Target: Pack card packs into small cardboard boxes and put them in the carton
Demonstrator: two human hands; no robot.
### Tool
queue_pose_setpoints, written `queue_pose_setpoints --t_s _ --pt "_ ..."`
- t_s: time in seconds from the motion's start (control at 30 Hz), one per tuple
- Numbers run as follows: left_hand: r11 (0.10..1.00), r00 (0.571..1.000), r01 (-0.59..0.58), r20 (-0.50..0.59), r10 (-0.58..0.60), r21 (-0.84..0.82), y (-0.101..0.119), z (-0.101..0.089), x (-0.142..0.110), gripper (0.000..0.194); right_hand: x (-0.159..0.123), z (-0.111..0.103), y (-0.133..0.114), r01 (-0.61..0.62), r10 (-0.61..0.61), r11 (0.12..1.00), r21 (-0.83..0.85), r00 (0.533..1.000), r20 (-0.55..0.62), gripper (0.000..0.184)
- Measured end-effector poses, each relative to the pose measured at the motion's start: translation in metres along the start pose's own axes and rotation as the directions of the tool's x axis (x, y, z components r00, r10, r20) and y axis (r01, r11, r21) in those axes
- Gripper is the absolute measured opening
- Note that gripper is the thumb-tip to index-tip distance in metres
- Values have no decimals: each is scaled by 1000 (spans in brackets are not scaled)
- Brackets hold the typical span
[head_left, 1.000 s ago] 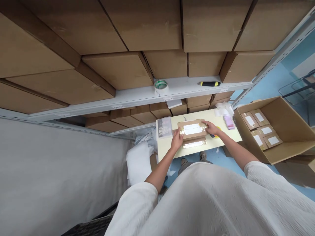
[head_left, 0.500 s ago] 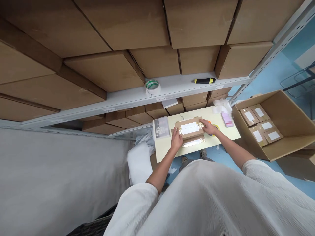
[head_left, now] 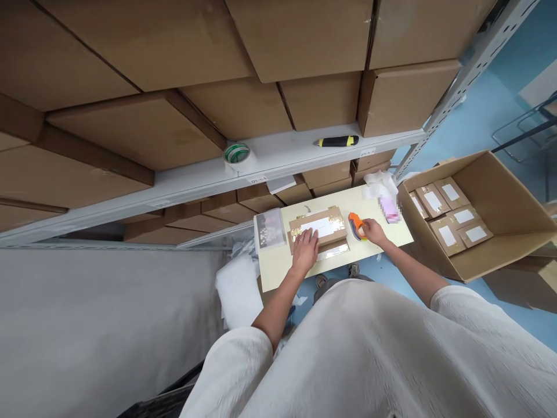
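On the table, a small cardboard box (head_left: 328, 224) with a white label and shiny tape on its ends sits on another flat taped box (head_left: 334, 251), whose near side shows. My left hand (head_left: 306, 251) lies on the upper box's near left part, fingers stretched over its label. To the right, my right hand (head_left: 373, 231) has its fingers closed on an orange tape dispenser (head_left: 355, 223) with a yellow roll. The dispenser stands on the table beside the box, partly hidden by the fingers.
A large open carton (head_left: 517, 244) with several labelled boxes stands right of the table (head_left: 278, 273). The shelf ahead holds big cartons, a tape roll (head_left: 237, 154) and a utility knife (head_left: 338, 141). White foam sheets (head_left: 239, 287) hang at the left; crumpled wrap (head_left: 379, 184) lies at the back right.
My right hand has left the box's right end and moved right onto the tape dispenser. My left hand has shifted from the box's left edge onto its top. The view has turned slightly right.
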State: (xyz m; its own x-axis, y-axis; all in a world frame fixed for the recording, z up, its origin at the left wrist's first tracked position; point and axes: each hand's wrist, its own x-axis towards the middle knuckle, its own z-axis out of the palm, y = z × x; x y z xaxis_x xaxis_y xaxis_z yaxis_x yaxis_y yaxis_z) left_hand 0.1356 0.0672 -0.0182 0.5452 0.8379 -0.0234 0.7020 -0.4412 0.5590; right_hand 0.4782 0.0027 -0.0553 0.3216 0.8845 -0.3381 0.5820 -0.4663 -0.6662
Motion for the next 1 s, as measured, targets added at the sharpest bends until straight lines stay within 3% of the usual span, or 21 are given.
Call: queue_pose_setpoints --t_s 0.1,0.2,0.43,0.63,0.8,0.93,1.0 --pt "1000 1000 26 -1 -26 -17 0 1 0 52 -5 3 5 5 9 993 -118 993 120 31" --pt "999 999 42 8 -42 1 1 2 2 52 -4 17 1 -49 89 971 -235 983 163 32" --pt "998 998 58 17 -59 7 0 3 6 50 9 42 3 -28 61 963 -267 991 115 40" --pt "999 998 46 30 -47 28 -1 -2 6 50 8 51 3 -3 20 963 -270 998 58 39" --pt "997 998 21 61 -25 68 -3 -7 5 50 -2 27 -3 -35 48 956 -291 998 35 31" --pt "1000 999 7 51 -8 19 -8 -9 6 49 -7 -17 -10 -153 175 950 -273 983 59 22" --pt "1000 999 -4 43 5 -15 -10 -9 7 49 -6 -44 -18 -112 129 981 -161 987 101 22"
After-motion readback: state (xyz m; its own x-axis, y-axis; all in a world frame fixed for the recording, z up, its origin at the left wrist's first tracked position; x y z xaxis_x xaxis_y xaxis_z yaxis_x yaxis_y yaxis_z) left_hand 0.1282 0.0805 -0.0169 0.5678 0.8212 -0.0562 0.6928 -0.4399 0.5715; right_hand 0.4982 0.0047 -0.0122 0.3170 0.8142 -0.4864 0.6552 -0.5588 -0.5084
